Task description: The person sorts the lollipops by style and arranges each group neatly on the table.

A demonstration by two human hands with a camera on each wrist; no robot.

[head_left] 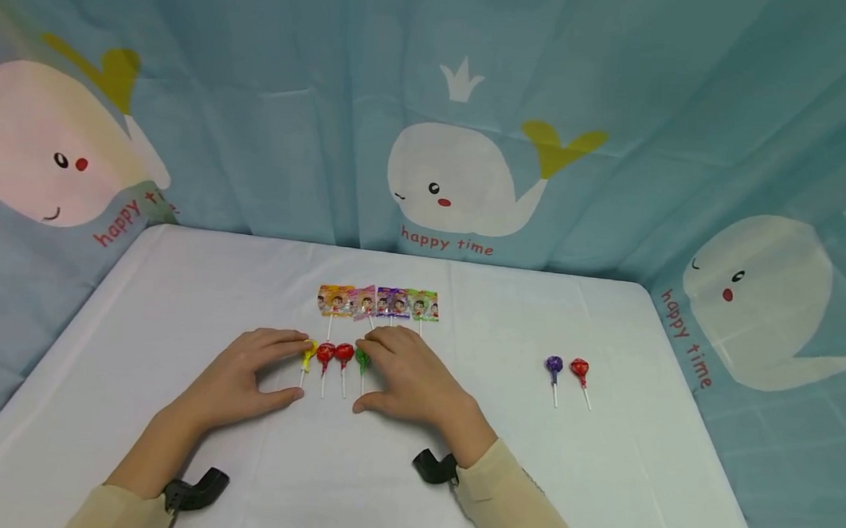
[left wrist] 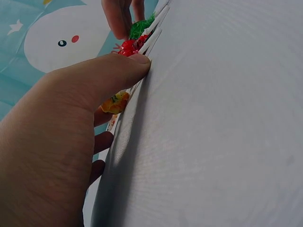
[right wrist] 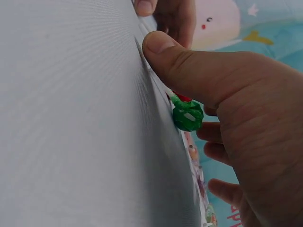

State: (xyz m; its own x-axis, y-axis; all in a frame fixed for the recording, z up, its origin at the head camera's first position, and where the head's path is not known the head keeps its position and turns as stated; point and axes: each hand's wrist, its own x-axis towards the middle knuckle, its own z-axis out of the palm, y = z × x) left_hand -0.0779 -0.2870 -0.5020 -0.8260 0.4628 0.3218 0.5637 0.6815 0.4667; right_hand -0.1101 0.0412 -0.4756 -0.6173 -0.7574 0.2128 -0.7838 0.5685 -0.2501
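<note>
Nearest, on the person's side of the green lollipop (head_left: 363,360), two pale sleeves (head_left: 518,500) reach over the white tabletop (head_left: 598,480), a black wrist piece (head_left: 435,466) at each. Further in, the right hand (head_left: 406,375) curves along the right side of the green lollipop, fingers relaxed, thumb spread well away; the index fingertip is at the candy head, the thumb by the stick's end. Left of the green lollipop, the left hand (head_left: 252,375) is likewise relaxed and spread, its index fingertip at the head of the yellow lollipop (head_left: 307,357), its thumb beside that stick. Between yellow and green lie two red lollipops (head_left: 326,355), sticks toward the person. Well right of the green lollipop, a purple lollipop (head_left: 554,365) and another red one (head_left: 579,368) lie side by side. Beyond the green lollipop sits a row of four lollipops in flat packets (head_left: 394,301): orange, pink, purple and green, left to right. Farthest behind it hangs a blue curtain (head_left: 286,145) printed with whales and "happy time".
</note>
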